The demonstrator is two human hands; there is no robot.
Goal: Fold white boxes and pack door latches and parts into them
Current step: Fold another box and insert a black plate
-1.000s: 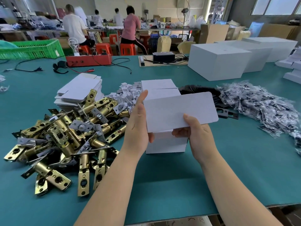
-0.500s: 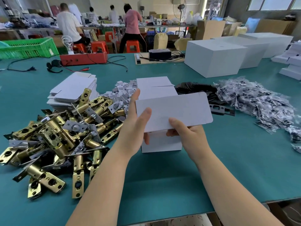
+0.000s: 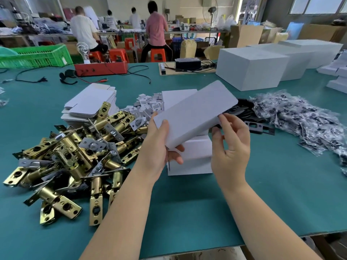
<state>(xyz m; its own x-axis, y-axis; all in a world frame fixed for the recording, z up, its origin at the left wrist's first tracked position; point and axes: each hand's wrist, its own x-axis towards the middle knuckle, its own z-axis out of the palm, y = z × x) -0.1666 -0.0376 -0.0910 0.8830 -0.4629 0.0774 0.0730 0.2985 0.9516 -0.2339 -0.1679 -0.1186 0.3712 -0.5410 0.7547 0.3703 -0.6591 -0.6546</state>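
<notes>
on our left a heap of brass door latches (image 3: 71, 156) lies on the green surface (image 3: 187, 212). our left hand (image 3: 157, 147) grips the low end of a white box (image 3: 195, 113); our right hand (image 3: 231, 145), fingers loose, touches its right edge.

White box re-angled, right hand released

The white box (image 3: 195, 113) has tilted, far end now toward 2 o'clock; left hand (image 3: 157, 147) grips its near end, while right hand (image 3: 231, 143) has let go, fingers open beside it.
</notes>
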